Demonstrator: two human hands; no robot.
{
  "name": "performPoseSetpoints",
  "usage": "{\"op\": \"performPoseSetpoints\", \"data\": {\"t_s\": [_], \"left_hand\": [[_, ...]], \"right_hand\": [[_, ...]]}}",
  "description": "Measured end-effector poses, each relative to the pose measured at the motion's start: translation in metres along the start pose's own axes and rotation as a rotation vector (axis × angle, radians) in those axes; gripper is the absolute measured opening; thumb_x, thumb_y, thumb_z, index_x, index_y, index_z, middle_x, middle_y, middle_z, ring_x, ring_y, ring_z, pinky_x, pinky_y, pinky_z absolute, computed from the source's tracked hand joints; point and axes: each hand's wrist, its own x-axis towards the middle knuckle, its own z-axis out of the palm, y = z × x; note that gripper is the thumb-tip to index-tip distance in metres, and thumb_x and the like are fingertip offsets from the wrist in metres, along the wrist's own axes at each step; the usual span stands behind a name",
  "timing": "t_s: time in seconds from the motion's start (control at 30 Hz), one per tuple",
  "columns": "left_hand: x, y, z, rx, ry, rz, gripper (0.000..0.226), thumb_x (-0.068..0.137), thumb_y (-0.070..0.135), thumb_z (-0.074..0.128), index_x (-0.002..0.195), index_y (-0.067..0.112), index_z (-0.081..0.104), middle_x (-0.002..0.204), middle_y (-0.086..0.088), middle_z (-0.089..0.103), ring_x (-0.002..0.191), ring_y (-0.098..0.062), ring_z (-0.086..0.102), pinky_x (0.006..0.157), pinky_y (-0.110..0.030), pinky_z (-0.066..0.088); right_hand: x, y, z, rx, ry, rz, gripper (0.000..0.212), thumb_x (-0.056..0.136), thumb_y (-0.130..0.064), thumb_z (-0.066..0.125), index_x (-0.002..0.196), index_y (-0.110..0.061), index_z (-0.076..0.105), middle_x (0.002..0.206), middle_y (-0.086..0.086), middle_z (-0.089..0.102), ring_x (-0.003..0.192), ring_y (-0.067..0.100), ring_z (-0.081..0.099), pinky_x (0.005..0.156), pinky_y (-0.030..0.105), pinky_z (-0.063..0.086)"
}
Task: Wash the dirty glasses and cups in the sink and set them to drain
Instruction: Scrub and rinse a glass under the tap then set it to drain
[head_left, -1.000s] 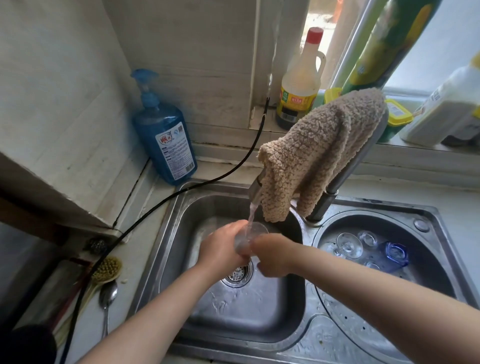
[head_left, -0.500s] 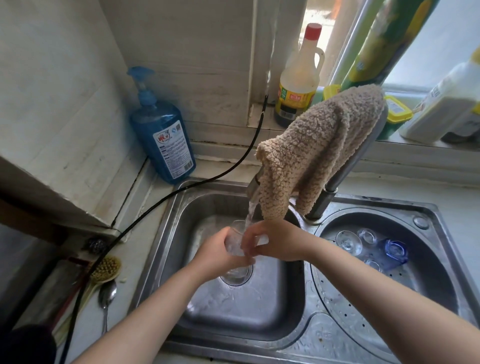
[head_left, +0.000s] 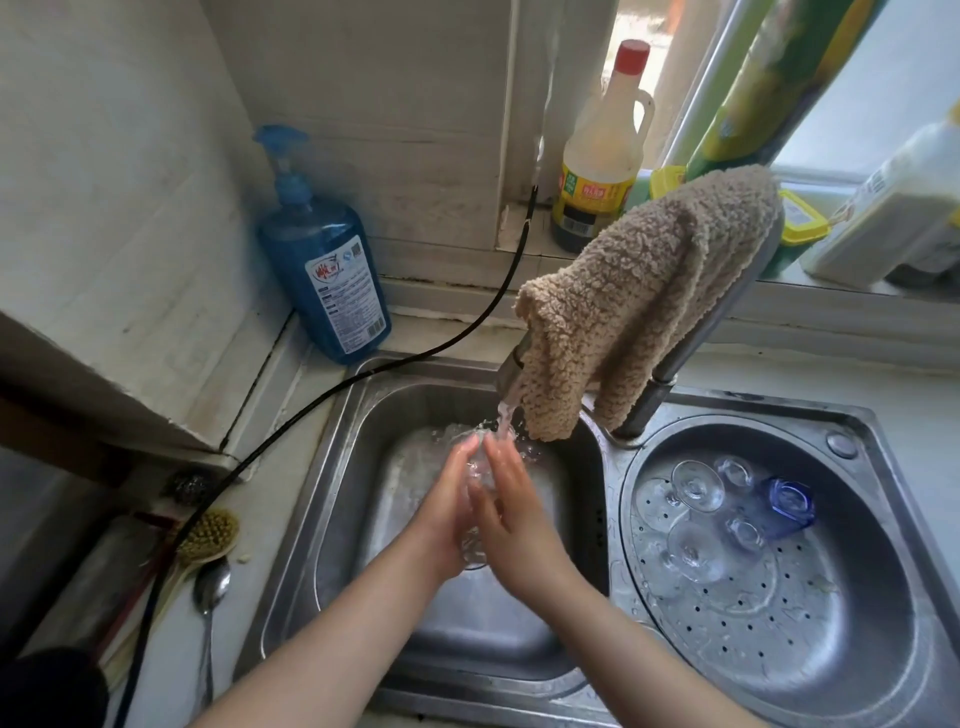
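A clear glass (head_left: 475, 512) sits upright between the person's 2 palms, under the water stream (head_left: 505, 415) falling from the faucet spout (head_left: 511, 364), above the left sink basin (head_left: 363, 519). The left hand (head_left: 444, 514) presses flat against the glass's left side with straight fingers; the right hand (head_left: 511, 514) presses flat against its right side, fingers also straight, so neither grip curls around it. Water splashes over the rim and fingertips. Right of the faucet, the round drain basin (head_left: 857, 649) holds several clear glasses (head_left: 698, 486) upside down and a blue cup (head_left: 787, 506) beside them. A tan cloth (head_left: 639, 312) hangs over the faucet neck. Left of the faucet, a blue soap bottle (head_left: 324, 270) stands on the tabletop (head_left: 270, 499), and a black cable (head_left: 322, 400) runs past it. A brush (head_left: 210, 535) and spoon (head_left: 210, 584) lie farther left.
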Motion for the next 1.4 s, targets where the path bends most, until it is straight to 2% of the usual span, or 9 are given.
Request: {"op": "performPoseSetpoints", "data": {"t_s": [0.13,0.27,0.47,0.63,0.83,1.03,1.13,1.23,1.4], "left_hand": [[0.007,0.003,0.006,-0.048,0.078,0.084,0.064,0.081,0.072,0.044,0.11,0.022,0.07,0.112,-0.006,0.07,0.112,-0.02,0.062,0.083,-0.032,0.05],[0.003,0.013,0.018,-0.09,-0.02,0.099,0.054,0.093,0.058,0.039,0.102,0.014,0.07,0.094,-0.013,0.074,0.085,-0.025,0.072,0.068,-0.033,0.057],[0.009,0.025,0.014,-0.021,0.069,0.173,0.054,0.09,0.063,0.04,0.096,0.019,0.07,0.093,-0.005,0.072,0.089,-0.014,0.068,0.09,-0.031,0.048],[0.002,0.015,0.025,-0.029,0.037,0.147,0.049,0.091,0.062,0.039,0.119,0.028,0.062,0.119,-0.005,0.066,0.096,-0.013,0.067,0.078,-0.03,0.054],[-0.001,0.019,0.019,-0.061,0.157,0.109,0.079,0.088,0.074,0.03,0.138,0.017,0.051,0.141,-0.014,0.051,0.133,-0.024,0.045,0.105,-0.035,0.039],[0.008,0.018,0.024,0.029,0.408,0.206,0.079,0.093,0.068,0.017,0.109,0.009,0.068,0.101,-0.015,0.071,0.09,-0.024,0.068,0.069,-0.03,0.053],[-0.002,0.011,0.042,0.218,0.503,0.385,0.073,0.092,0.067,0.023,0.121,0.01,0.058,0.117,-0.009,0.065,0.105,-0.025,0.063,0.09,-0.03,0.047],[-0.014,0.004,0.052,0.531,0.629,0.584,0.043,0.103,0.036,0.029,0.135,0.011,0.043,0.135,-0.01,0.053,0.124,-0.024,0.049,0.09,-0.02,0.032],[-0.02,-0.005,0.052,0.683,0.504,0.525,0.069,0.095,0.041,0.05,0.151,0.016,0.018,0.145,-0.006,0.044,0.127,-0.022,0.049,0.097,-0.024,0.037]], "right_hand": [[-0.003,-0.008,-0.005,-0.015,-0.018,-0.031,0.053,0.101,-0.029,0.035,0.149,-0.014,0.022,0.15,-0.011,0.021,0.14,0.0,0.016,0.107,0.005,0.01],[0.034,-0.029,-0.033,0.385,-0.021,0.418,0.039,0.099,-0.033,0.042,0.13,-0.012,0.051,0.123,0.006,0.057,0.108,0.021,0.055,0.095,0.027,0.041],[0.006,-0.039,-0.012,-0.147,0.041,0.006,0.052,0.1,-0.031,0.035,0.147,-0.01,0.027,0.149,0.009,0.036,0.137,0.024,0.031,0.113,0.033,0.023],[0.038,-0.034,-0.028,0.114,-0.065,0.386,0.045,0.103,-0.03,0.029,0.133,0.001,0.044,0.134,0.019,0.05,0.124,0.032,0.046,0.095,0.03,0.036],[0.017,-0.036,-0.016,-0.033,-0.025,0.148,0.051,0.101,-0.029,0.036,0.148,-0.011,0.025,0.147,0.013,0.033,0.138,0.022,0.029,0.106,0.023,0.023],[0.031,-0.016,-0.012,0.228,-0.016,0.416,0.048,0.094,-0.057,0.033,0.106,-0.016,0.055,0.095,-0.006,0.062,0.089,0.009,0.059,0.092,0.042,0.048],[0.024,-0.011,-0.009,0.325,0.116,0.437,0.064,0.079,-0.074,0.029,0.099,-0.023,0.062,0.089,-0.003,0.068,0.085,0.017,0.066,0.071,0.033,0.053],[0.023,-0.009,-0.018,0.34,0.128,0.43,0.036,0.098,-0.045,0.036,0.104,-0.016,0.058,0.088,-0.001,0.063,0.089,0.023,0.064,0.061,0.016,0.046],[0.016,-0.007,-0.03,0.617,0.026,0.567,0.038,0.101,-0.046,0.03,0.093,-0.024,0.06,0.08,-0.004,0.067,0.072,0.009,0.065,0.059,0.021,0.053]]}}
